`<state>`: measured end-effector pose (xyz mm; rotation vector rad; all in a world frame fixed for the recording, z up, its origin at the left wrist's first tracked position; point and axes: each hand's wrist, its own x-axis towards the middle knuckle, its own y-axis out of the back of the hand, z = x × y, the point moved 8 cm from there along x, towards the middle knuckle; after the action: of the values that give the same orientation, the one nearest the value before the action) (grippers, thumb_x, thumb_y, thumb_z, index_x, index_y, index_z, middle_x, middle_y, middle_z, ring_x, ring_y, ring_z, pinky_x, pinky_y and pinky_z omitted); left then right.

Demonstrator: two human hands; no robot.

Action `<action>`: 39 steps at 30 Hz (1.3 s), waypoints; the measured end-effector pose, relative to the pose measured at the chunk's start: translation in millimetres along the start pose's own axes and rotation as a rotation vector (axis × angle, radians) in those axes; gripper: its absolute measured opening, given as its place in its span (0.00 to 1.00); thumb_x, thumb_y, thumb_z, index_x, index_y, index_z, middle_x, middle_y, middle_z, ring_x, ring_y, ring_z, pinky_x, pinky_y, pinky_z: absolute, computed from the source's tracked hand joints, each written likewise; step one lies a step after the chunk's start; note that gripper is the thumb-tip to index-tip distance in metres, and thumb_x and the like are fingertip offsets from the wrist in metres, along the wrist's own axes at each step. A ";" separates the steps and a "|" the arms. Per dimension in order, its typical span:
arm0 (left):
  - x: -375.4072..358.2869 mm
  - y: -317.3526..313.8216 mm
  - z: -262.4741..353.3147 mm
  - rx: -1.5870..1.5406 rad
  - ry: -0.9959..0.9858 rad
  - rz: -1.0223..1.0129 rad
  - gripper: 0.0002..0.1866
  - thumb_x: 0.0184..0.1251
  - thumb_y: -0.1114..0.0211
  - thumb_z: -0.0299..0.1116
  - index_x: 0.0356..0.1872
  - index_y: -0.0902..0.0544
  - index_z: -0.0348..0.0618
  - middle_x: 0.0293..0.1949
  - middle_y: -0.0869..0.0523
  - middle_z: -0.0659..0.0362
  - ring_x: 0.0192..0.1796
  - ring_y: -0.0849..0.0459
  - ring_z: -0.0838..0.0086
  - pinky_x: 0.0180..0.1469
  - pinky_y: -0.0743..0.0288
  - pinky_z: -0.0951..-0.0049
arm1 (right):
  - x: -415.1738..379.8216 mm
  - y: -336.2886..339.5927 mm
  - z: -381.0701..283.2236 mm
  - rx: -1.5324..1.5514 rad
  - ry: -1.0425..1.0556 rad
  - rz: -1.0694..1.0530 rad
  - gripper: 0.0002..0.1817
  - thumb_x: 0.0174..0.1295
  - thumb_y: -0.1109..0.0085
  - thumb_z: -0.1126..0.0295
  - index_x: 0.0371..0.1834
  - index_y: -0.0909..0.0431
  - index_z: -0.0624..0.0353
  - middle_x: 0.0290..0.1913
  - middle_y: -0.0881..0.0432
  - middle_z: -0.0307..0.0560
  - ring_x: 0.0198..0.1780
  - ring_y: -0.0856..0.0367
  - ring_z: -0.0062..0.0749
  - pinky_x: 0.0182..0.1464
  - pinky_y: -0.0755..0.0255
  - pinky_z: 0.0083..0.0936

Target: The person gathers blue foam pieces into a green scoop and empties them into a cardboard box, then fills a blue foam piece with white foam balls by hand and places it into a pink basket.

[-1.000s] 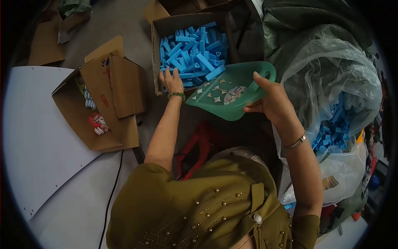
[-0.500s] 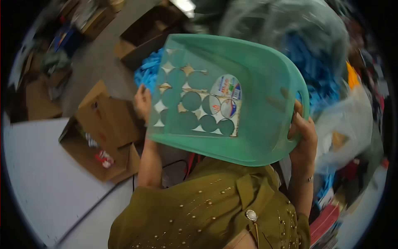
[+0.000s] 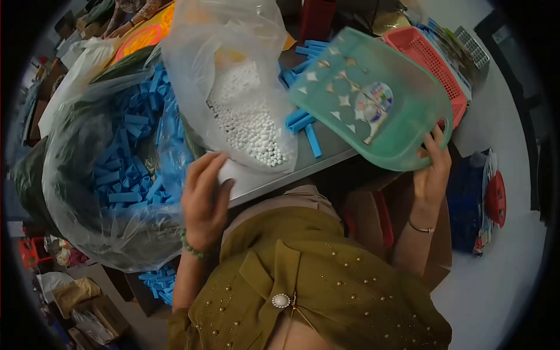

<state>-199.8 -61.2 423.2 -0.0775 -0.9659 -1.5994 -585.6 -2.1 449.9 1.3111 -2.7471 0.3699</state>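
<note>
My right hand [image 3: 433, 157] is wrapped round the handle end of a translucent green plastic scoop [image 3: 408, 131]. The scoop is tilted above the table's right side, and a worn sticker with cut-out circles is on it. My left hand [image 3: 205, 198], thumb apart from the fingers and nothing in it, hovers by the table's front edge. It is nearest to a clear plastic bag of small white balls [image 3: 251, 116] and a large lined sack of short blue pieces [image 3: 125, 175]. More blue pieces [image 3: 312, 140] lie on the table beside the scoop.
A red perforated basket [image 3: 452, 87] stands behind the scoop on the grey table [image 3: 274, 182]. More blue pieces [image 3: 158, 283] are low beneath the sack. Another person's hands [image 3: 125, 23] are near orange material at the far left. A blue bin [image 3: 466, 192] stands right.
The view has swung from boxes on the floor to the table. My left hand has come off the scoop's open end, while my right hand keeps hold of its handle.
</note>
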 end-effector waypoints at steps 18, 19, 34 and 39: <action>341.3 -426.7 -83.1 0.227 -0.020 -0.614 0.30 0.63 0.39 0.47 0.66 0.33 0.55 0.68 0.42 0.40 0.69 0.41 0.43 0.66 0.38 0.51 | 1.9 97.7 88.0 0.028 -0.398 0.235 0.21 0.68 0.49 0.70 0.63 0.31 0.68 0.43 0.24 0.36 0.37 0.31 0.17 0.42 0.36 0.18; 347.5 -437.8 -89.1 0.327 -0.047 -0.600 0.30 0.64 0.40 0.48 0.66 0.33 0.56 0.69 0.43 0.41 0.70 0.43 0.44 0.66 0.39 0.51 | 7.3 93.4 84.0 0.020 -0.392 0.239 0.21 0.68 0.49 0.70 0.63 0.31 0.68 0.43 0.24 0.36 0.37 0.31 0.17 0.42 0.36 0.18; 288.8 -416.2 -85.7 0.425 -0.027 -0.771 0.22 0.69 0.47 0.46 0.53 0.21 0.41 0.58 0.27 0.45 0.62 0.31 0.48 0.64 0.35 0.59 | 16.6 101.7 93.4 0.012 -0.495 0.323 0.24 0.63 0.48 0.72 0.63 0.32 0.70 0.40 0.27 0.34 0.35 0.32 0.16 0.40 0.36 0.18; 342.8 -434.5 -92.4 0.181 -0.056 -0.402 0.21 0.65 0.42 0.39 0.57 0.26 0.44 0.55 0.25 0.44 0.53 0.22 0.47 0.54 0.26 0.54 | 19.6 92.9 87.3 -0.002 -0.471 0.264 0.24 0.64 0.50 0.72 0.63 0.33 0.70 0.37 0.28 0.34 0.34 0.33 0.15 0.40 0.37 0.17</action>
<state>-625.9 -410.4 316.5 0.2106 -1.2218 -1.8722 -666.9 17.8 351.7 1.1567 -3.3222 0.0741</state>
